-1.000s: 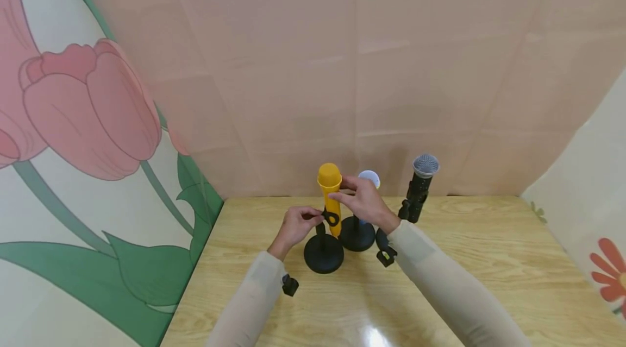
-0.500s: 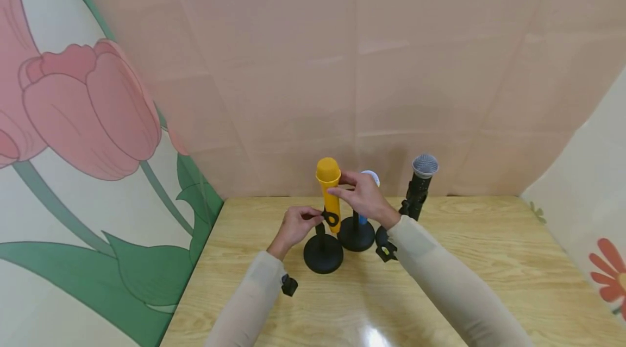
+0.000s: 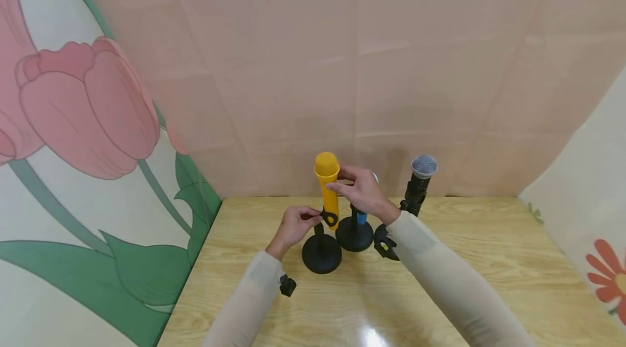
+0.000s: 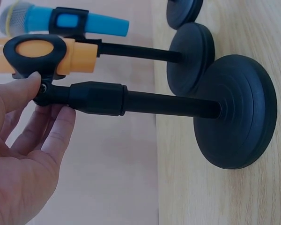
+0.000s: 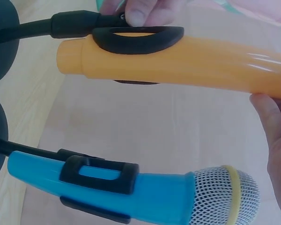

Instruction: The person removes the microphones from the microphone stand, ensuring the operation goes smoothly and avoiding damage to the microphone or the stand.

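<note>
A yellow microphone (image 3: 331,197) sits in the black clip (image 4: 60,52) on top of a desk microphone stand (image 4: 98,98). My left hand (image 3: 295,226) pinches the stand at the joint just under the clip, thumb in front and fingers behind. Near the microphone's head, my right hand (image 3: 364,192) holds its upper body between thumb and fingers. In the right wrist view the tail end of the yellow microphone (image 5: 72,57) sticks out below the clip. The stand's round black base (image 3: 321,261) rests on the wooden table.
Close behind and to the right, a blue microphone (image 5: 164,197) is clipped in a second stand, partly hidden by my right hand in the head view. Farther right is a black microphone (image 3: 417,189) with a silver mesh head. A pinkish backdrop (image 3: 274,92) rises behind the table (image 3: 469,260).
The yellow microphone has slid upward a little through the clip, with my right hand rising along with it. My left hand keeps its grip on the stand, which stays in place.
</note>
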A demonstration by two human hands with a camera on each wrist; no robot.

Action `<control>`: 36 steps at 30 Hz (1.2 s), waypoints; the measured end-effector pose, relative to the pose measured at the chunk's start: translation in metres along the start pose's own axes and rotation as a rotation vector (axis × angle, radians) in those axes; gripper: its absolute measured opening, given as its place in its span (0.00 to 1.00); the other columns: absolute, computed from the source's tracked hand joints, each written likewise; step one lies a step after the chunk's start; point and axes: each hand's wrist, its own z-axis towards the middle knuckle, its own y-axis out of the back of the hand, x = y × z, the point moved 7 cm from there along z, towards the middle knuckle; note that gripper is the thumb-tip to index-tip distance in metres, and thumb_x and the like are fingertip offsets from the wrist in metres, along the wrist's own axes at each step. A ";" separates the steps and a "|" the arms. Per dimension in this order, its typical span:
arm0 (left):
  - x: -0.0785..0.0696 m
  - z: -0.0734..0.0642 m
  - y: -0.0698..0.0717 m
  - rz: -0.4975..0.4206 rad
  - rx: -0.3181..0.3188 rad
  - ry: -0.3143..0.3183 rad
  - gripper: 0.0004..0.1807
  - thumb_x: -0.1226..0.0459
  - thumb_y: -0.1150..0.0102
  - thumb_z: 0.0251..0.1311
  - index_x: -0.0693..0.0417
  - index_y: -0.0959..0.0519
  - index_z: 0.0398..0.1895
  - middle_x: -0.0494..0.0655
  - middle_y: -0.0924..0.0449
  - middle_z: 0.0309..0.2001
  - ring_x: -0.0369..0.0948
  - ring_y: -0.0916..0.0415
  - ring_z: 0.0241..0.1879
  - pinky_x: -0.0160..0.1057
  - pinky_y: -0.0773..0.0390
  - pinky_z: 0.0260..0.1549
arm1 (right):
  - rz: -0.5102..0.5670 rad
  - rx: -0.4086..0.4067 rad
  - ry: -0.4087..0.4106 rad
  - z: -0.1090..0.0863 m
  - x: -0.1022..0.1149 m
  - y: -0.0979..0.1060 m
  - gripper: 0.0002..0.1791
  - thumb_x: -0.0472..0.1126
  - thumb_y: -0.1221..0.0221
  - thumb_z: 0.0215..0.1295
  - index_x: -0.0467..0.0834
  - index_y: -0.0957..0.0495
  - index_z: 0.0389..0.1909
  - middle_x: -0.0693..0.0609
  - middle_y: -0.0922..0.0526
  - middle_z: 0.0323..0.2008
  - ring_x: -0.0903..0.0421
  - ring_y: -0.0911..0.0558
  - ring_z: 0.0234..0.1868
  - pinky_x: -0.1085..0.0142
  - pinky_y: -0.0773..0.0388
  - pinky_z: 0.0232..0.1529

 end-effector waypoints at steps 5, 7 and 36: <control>0.000 0.000 0.000 -0.009 0.001 -0.010 0.07 0.66 0.33 0.63 0.60 0.12 0.40 0.50 0.13 0.41 0.42 0.17 0.39 0.41 0.17 0.41 | 0.031 0.008 -0.006 0.002 0.003 0.001 0.25 0.43 0.34 0.66 0.37 0.24 0.60 0.41 0.17 0.53 0.42 0.16 0.51 0.58 0.16 0.43; -0.001 0.000 -0.001 -0.014 0.001 -0.012 0.07 0.66 0.33 0.63 0.61 0.12 0.40 0.51 0.13 0.41 0.42 0.17 0.39 0.41 0.17 0.41 | 0.042 0.013 0.000 0.002 0.004 0.001 0.25 0.42 0.34 0.66 0.36 0.24 0.60 0.40 0.17 0.53 0.42 0.16 0.50 0.58 0.15 0.42; 0.001 -0.005 -0.001 -0.034 -0.048 -0.023 0.07 0.69 0.33 0.61 0.62 0.12 0.41 0.52 0.13 0.42 0.47 0.17 0.43 0.46 0.18 0.47 | 0.015 -0.056 0.056 0.011 0.038 0.035 0.24 0.38 0.35 0.66 0.34 0.24 0.61 0.38 0.16 0.52 0.43 0.16 0.51 0.53 0.20 0.51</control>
